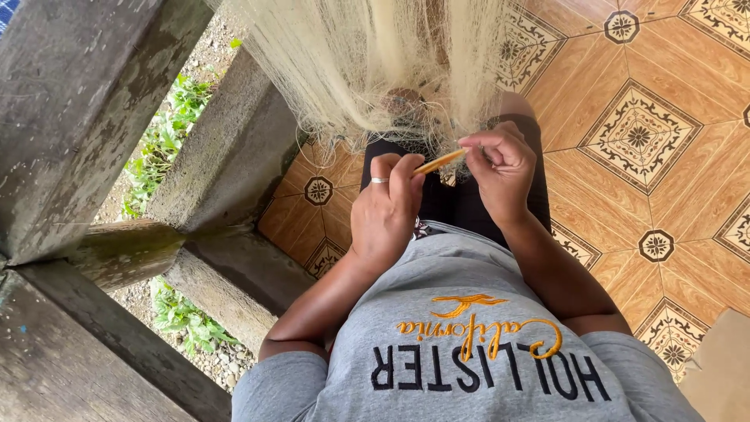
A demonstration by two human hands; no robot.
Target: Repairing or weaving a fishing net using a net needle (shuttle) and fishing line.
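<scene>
The pale net (375, 55) runs off the frame's top edge. The yellow needle (440, 162) is half hidden between the left hand (387, 211) and right hand (504, 168). Individual meshes are too fine to tell.

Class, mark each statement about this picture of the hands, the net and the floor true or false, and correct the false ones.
1. The left hand wears a ring on one finger. True.
2. Both hands meet on a thin yellow tool. True.
3. The right hand rests flat on the tiled floor. False: it is raised in front of the person, its fingers at the tool.
4. The pale fishing net lies folded behind the person. False: it hangs in front, just beyond the hands.
5. The floor is bare grey concrete. False: it is orange tile with dark patterned insets.
6. Green plants show between the weathered wooden rails. True.
</scene>
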